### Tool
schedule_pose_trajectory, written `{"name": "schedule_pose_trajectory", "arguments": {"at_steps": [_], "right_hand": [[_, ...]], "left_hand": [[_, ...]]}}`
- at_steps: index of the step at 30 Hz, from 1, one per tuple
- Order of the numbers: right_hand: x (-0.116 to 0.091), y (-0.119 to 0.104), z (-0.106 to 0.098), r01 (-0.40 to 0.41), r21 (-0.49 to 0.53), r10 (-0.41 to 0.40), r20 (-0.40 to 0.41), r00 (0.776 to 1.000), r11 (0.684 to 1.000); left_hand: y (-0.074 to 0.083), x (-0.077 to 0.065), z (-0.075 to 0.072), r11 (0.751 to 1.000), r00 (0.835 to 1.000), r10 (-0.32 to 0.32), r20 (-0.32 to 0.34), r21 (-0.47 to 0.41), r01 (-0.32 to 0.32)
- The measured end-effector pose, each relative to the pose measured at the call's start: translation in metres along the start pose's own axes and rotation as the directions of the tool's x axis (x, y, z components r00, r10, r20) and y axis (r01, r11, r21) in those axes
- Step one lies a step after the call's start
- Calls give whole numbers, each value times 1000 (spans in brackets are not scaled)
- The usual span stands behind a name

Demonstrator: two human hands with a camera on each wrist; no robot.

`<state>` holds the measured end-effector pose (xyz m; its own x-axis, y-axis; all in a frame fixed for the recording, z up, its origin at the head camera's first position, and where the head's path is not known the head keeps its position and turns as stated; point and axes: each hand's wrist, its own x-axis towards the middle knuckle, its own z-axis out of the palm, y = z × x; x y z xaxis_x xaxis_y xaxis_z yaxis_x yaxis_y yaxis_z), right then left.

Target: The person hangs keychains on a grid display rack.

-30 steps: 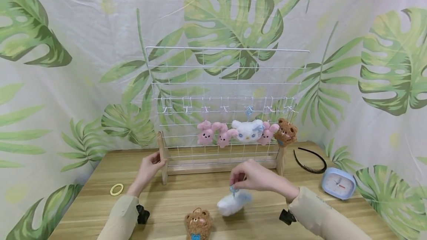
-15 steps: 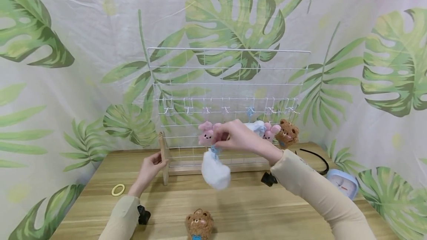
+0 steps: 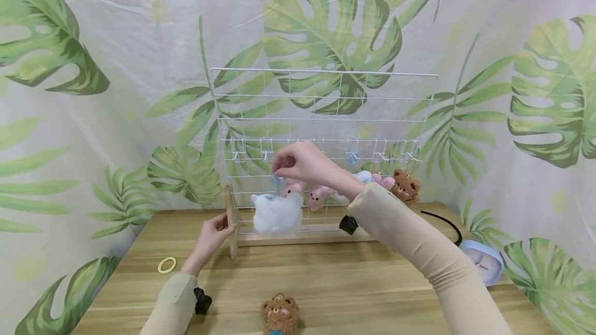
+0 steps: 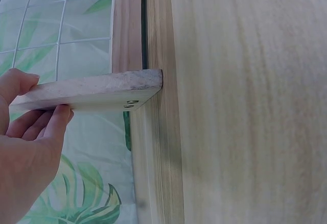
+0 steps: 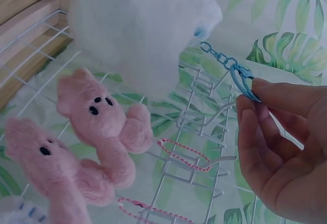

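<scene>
My left hand (image 3: 211, 234) grips the wooden side post (image 3: 231, 224) of a white wire grid rack (image 3: 326, 74), thumb on one face and fingers on the other. A white plush keychain (image 3: 278, 214) dangles in front of the rack, its back toward the head camera. My right hand (image 3: 307, 164) pinches its blue ring (image 5: 244, 83) between thumb and fingers. In the right wrist view, the ring is close to the tip of a metal hook (image 5: 222, 113); whether they touch I cannot tell. Pink plush keychains (image 5: 99, 106) hang from hooks beside it.
A brown bear keychain (image 3: 406, 186) and a partly hidden white plush (image 3: 363, 176) hang farther right. Another bear (image 3: 280, 314) lies on the table near the front. A yellow ring (image 3: 166, 265) is at left; a black headband (image 3: 447, 221) and blue clock (image 3: 484, 262) are at right.
My right hand has lifted the white plush keychain off the table area and carried it up and left to the row of hooks. The left hand keeps its grip on the post.
</scene>
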<state>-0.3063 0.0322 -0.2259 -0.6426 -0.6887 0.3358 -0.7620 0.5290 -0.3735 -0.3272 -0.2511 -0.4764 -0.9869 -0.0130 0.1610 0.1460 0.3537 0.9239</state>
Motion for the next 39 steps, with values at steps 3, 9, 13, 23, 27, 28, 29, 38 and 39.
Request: {"name": "schedule_pose_trajectory", "arguments": {"at_steps": [3,9,13,23,27,28,29,38,39], "right_hand": [[11,0,0,-3,-5,3,-14,1000,1000],[31,1,1,-43,-6,42,-37,998,999],[41,3,2,-52,-20,51,-44,998,998],[48,2,4,-50,3,51,-37,998,999],[52,5,7,-54,-10,53,-43,998,999],[53,6,7,-58,-16,57,-43,997,998],[54,7,8,-61,-25,60,-43,997,998],[59,11,12,-75,-114,73,-25,997,991],[59,11,12,-76,-114,73,-26,997,991]], "left_hand": [[-1,0,-1,1000,1000,-1,5,-4,1],[-3,0,-1,1000,1000,9,9,-10,-9],[-4,-1,-1,1000,1000,9,13,-8,-9],[-2,-1,-1,1000,1000,25,12,-13,-25],[-2,-2,-1,1000,1000,27,7,-15,-27],[-2,-2,-1,1000,1000,22,5,-14,-22],[-2,-2,-1,1000,1000,18,6,-14,-18],[-1,-2,-1,1000,1000,1,2,-8,-1],[-1,-2,-1,1000,1000,3,2,-8,-3]]}}
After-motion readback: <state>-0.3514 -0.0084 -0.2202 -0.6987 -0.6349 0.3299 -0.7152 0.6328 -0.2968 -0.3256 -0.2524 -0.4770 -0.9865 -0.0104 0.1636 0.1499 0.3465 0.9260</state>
